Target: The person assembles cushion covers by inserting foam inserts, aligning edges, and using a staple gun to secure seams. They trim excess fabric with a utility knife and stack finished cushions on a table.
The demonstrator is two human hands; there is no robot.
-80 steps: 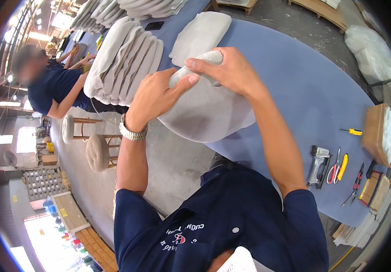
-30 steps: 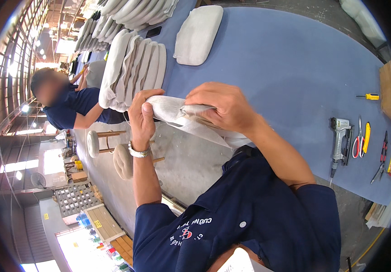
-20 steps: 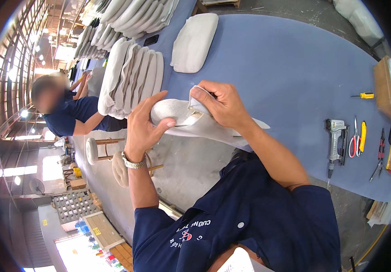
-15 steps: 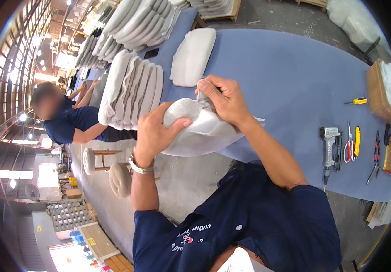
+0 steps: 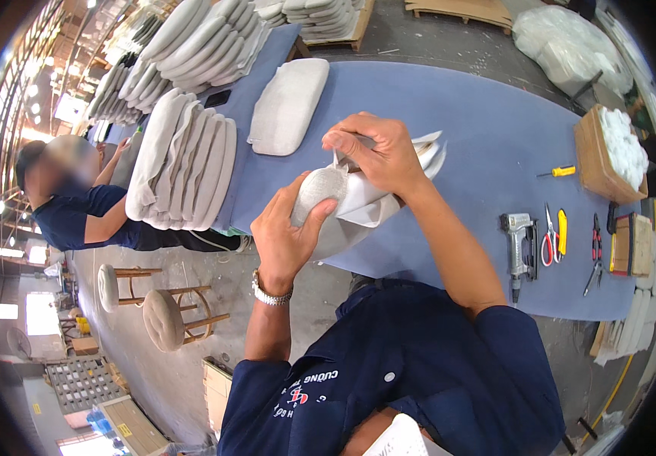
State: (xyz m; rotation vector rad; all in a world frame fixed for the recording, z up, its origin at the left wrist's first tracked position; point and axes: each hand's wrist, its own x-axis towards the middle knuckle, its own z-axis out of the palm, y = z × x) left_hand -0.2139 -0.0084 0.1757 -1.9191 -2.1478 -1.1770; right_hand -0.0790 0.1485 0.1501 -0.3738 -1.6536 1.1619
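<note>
Between my two hands is a light grey fabric-covered cushion [image 5: 320, 191], held above the near edge of the blue table [image 5: 487, 137]. My left hand [image 5: 284, 232] wraps round its rounded end, thumb on the near side. My right hand [image 5: 379, 156] pinches a thin strip of the cover's edge and draws it up off the cushion. White sheet material [image 5: 360, 204] shows at the cushion's open side, below my right hand. Part of the cushion lies hidden behind my right hand and wrist.
Left stands a stack of grey cushions [image 5: 191, 167]; a single flat cushion [image 5: 290, 106] lies farther back. On the right are a staple gun [image 5: 522, 247], scissors [image 5: 549, 242], yellow cutter [image 5: 562, 230], pliers [image 5: 595, 251], screwdriver [image 5: 562, 172] and a box of white stuffing [image 5: 594, 163]. A co-worker [image 5: 92, 205] stands left.
The cushion has turned in my hands, its far end now pointing away to the right. My right hand, earlier close on the cover, now pulls a strip upward. The whole view has shifted.
</note>
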